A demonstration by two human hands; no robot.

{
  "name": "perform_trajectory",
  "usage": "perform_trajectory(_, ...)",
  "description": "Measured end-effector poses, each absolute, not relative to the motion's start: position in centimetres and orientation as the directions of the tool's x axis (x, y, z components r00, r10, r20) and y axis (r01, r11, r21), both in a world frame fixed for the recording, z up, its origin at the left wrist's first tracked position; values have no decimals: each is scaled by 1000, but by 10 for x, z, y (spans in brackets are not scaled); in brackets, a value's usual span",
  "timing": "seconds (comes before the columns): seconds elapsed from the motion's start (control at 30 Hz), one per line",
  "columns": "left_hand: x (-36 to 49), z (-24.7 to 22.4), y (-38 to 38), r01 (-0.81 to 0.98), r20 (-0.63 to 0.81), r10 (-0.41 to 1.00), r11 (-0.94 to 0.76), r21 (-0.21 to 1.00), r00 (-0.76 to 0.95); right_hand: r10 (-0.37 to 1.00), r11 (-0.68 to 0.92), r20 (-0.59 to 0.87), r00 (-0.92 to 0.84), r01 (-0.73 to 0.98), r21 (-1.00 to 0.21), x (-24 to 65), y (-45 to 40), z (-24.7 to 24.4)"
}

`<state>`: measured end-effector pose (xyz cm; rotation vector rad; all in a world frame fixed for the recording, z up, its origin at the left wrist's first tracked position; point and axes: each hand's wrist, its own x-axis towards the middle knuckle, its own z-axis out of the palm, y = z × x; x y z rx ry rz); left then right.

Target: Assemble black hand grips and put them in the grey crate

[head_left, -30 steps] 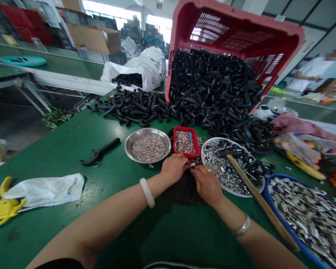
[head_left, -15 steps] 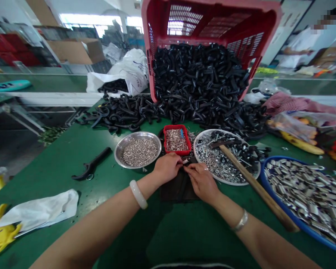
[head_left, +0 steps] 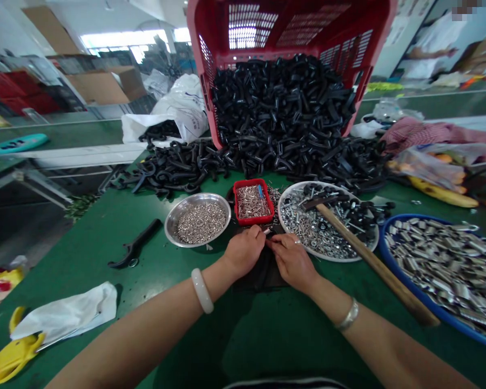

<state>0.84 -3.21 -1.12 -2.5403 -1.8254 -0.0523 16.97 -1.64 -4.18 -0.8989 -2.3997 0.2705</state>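
My left hand [head_left: 246, 251] and my right hand [head_left: 292, 259] meet at the middle of the table, fingers closed and fingertips almost touching. Between them is a black plastic handle [head_left: 261, 273], lying over a dark flat pad [head_left: 277, 280]. A small shiny metal piece, like a spring [head_left: 268, 230], shows just past the fingertips; the fingers hide most of the contact. Just beyond sits a red tray [head_left: 253, 201] of small metal pins. A steel bowl [head_left: 198, 220] of small metal parts stands beside my left hand.
A wooden-handled hammer [head_left: 372, 259] rests across a white round tray [head_left: 285, 227] of hardware. At right is a blue basin [head_left: 392, 259] of metal clips. Black parts spill from a red crate [head_left: 206, 92]. A loose black handle [head_left: 140, 240] and yellow-handled scissors [head_left: 14, 359] lie left.
The camera view has tilted and shifted slightly. Both hands stay together at the same spot, with the left hand turned a little and its fingers more curled.
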Motion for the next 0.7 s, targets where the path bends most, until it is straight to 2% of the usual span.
perform_trajectory(0.13,9,-14,-34,966,61,965,-258,28,256,659,752,413,-628,559,-349,170,-17,-44)
perform_trajectory(0.33,1,-16,-36,966,116,968,-234,111,221,696,716,341,-632,650,-255,170,-20,-32)
perform_trajectory(0.4,-4,-16,-36,951,129,960,-266,159,248,738,659,349,-577,726,-194,188,-19,-16)
perform_trajectory(0.47,-7,-17,-38,933,173,948,-299,199,267,805,525,368,-465,847,-80,218,-19,1)
perform_trajectory(0.53,-9,-17,-40,923,212,930,-339,181,300,896,319,299,-328,945,79,257,-20,12)
perform_trajectory(0.6,-9,-18,-43,912,211,906,-395,113,366,961,202,155,-230,963,180,294,-24,16)
perform_trajectory(0.63,-9,-18,-44,902,196,894,-424,75,404,973,188,101,-208,967,174,308,-26,15)
perform_trajectory(0.7,-9,-18,-47,886,171,875,-463,17,454,978,199,52,-203,977,73,327,-28,10)
